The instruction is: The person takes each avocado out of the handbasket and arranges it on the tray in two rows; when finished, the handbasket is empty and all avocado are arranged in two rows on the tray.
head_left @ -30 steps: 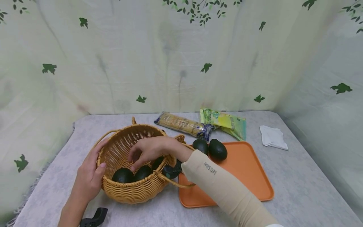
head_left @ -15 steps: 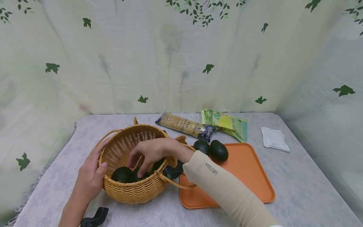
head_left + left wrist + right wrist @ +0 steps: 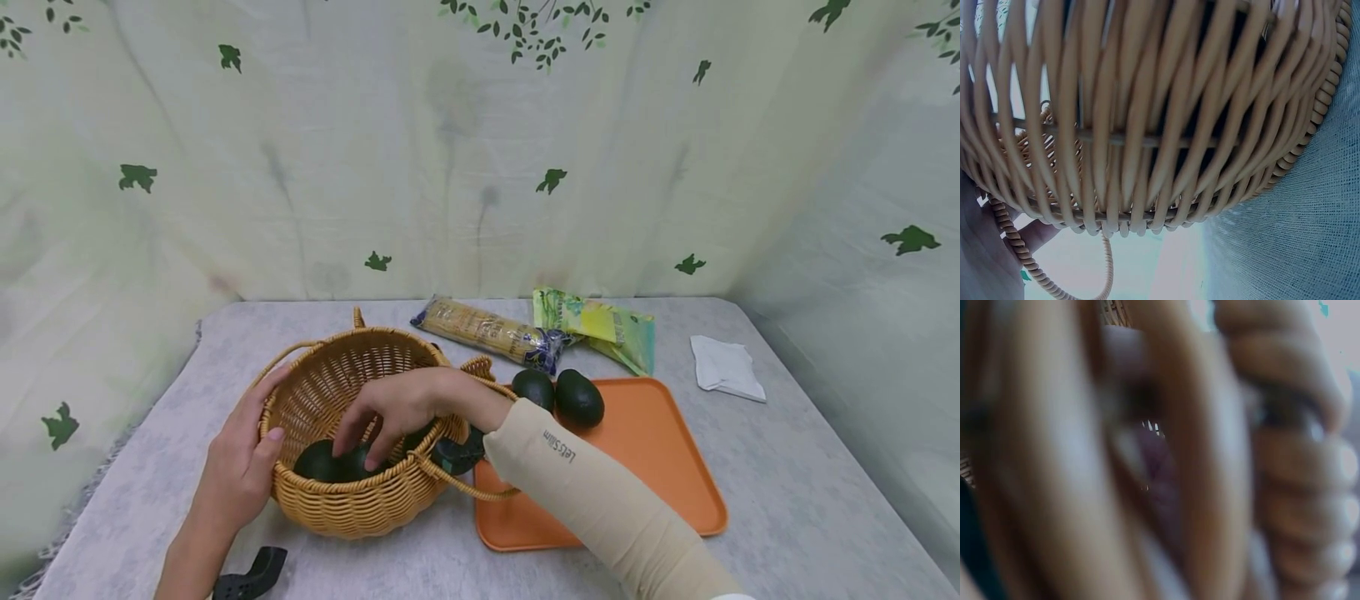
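A wicker basket [image 3: 352,512] stands tipped slightly toward me, with dark green avocados inside. My left hand [image 3: 242,467] holds its left rim, thumb over the edge. In the left wrist view the woven wall [image 3: 1129,125] fills most of the picture. Reaching over the right rim, my right hand [image 3: 405,404] has its bent fingers and thumb around the middle avocado [image 3: 352,468]. Left of that lies another avocado [image 3: 315,461], and a third [image 3: 417,435] shows partly under the hand. Blurred wicker strands [image 3: 1204,456] block most of the right wrist view.
An orange tray [image 3: 652,467] to the right bears two avocados [image 3: 579,398] at its back left corner. Behind are a noodle pack [image 3: 480,327] and green-yellow packets [image 3: 592,321]. A white folded tissue [image 3: 726,367] lies far right. The basket's handle [image 3: 480,493] overlaps the tray.
My right hand's thumb has shifted right and its fingers have come down onto the middle avocado. The left hand and basket stay in place; the head view has shifted slightly.
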Available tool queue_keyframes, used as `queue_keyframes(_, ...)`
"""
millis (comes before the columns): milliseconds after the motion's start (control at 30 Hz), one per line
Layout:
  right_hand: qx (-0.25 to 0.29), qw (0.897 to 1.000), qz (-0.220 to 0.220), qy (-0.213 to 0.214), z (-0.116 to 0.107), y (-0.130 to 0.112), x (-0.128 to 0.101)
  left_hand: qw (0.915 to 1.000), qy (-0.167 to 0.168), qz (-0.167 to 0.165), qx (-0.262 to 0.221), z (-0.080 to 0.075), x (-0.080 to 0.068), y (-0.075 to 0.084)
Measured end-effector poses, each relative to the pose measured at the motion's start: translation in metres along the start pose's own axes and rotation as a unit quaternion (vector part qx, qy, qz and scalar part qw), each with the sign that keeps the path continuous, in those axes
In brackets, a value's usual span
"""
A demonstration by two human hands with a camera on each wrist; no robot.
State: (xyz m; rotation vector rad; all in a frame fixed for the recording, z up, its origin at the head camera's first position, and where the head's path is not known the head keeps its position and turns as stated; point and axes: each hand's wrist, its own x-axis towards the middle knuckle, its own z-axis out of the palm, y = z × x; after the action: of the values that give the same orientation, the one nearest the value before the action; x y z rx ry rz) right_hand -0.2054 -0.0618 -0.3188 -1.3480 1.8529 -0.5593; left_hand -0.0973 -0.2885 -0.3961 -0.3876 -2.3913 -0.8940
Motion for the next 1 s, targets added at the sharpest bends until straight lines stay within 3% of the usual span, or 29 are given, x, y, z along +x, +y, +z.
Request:
queue_keyframes(433,-0.069,0.997,0.022,0.004,0.0,-0.003,-0.003,1.0,-0.003,-0.006,0.005,-0.001,0.0,0.001)
queue_keyframes(800,-0.106,0.992,0.004,0.063,-0.001,-0.005,-0.007,0.9998,0.004,0.021,0.002,-0.002,0.003,0.0)
queue_keyframes(1000,-0.128,0.988,-0.016,0.08,0.0,-0.009,-0.011,1.0,0.0,0.004,0.004,-0.003,0.0,0.001)
